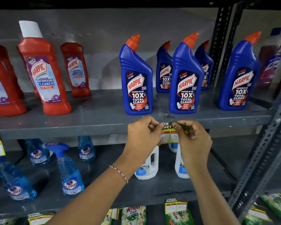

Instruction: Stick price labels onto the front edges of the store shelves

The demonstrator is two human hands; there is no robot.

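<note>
- The price label (169, 133) sits against the front edge of the grey shelf (71, 129), right under the gap between two blue bottles, and I have it pinched at its top corners.
- My left hand (143, 135) closes thumb and fingertips on the upper left corner; my right hand (193, 140) does the same on the upper right, so both hands are closed on the label and nothing else.
- I judge this to be the placing step: the label looks lined up on the edge but not yet pressed flat. Next I would need to level it, then rub along the top strip so it bonds.
- On the label I read part of "SUPER MARKET" on a green band, with a yellow panel and two white boxes below; the handwritten figures look like "98" and "9", though my fingers cover part and I can't be sure.
- The blue bottles (136, 78) above read "HARPIC, POWER PLUS, 10X TOTAL CLEAN".
- The red bottles (44, 75) to the left read "HARPIC BATHROOM CLEANER".
- Below, spray bottles (70, 172) say "Colin"; green packets (133, 215) at the bottom say "Wheel 2in1".
</note>
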